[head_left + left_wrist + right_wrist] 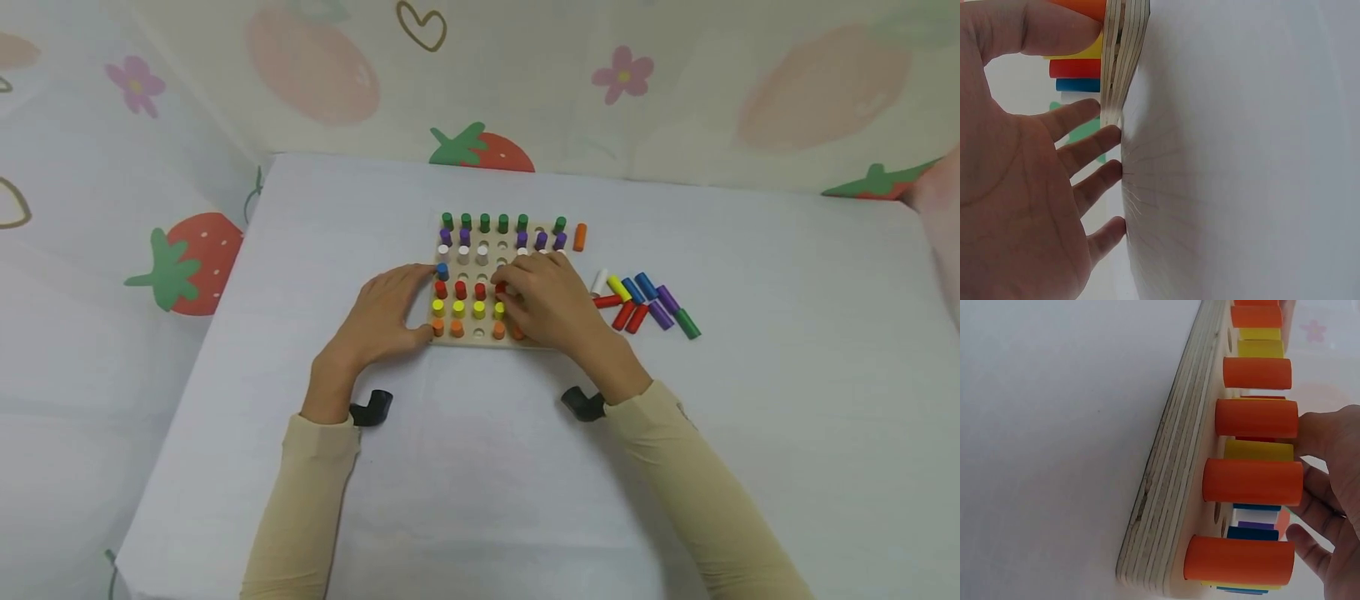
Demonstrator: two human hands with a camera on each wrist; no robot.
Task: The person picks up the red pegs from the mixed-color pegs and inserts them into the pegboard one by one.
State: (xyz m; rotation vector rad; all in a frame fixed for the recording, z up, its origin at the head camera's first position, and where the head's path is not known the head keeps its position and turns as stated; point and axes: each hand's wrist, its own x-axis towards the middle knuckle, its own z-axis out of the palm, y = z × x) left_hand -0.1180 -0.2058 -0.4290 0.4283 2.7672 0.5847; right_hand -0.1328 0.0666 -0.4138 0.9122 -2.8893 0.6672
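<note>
A light wooden pegboard (pixel 480 343) holds rows of green, purple, white, blue, red, yellow and orange pegs. My left hand (pixel 382 312) is spread at its left side. The thumb touches the front left corner beside an orange peg (pixel 438 327), and the extended fingers (pixel 1094 147) reach along the board's edge and the cloth. Over the middle of the board, my right hand (pixel 551 300) pinches a red peg (pixel 500 287) in the red row. That hand covers the right part of the middle rows. In the right wrist view, orange pegs (pixel 1254 481) partly hide its fingertips.
Loose pegs in several colours lie right of the board, among them a green peg (pixel 687 324) and a white peg (pixel 599 282). One loose orange peg (pixel 581 237) lies by the upper right corner. White cloth (pixel 465 467) covers the table; a strawberry-print curtain (pixel 555 83) hangs behind.
</note>
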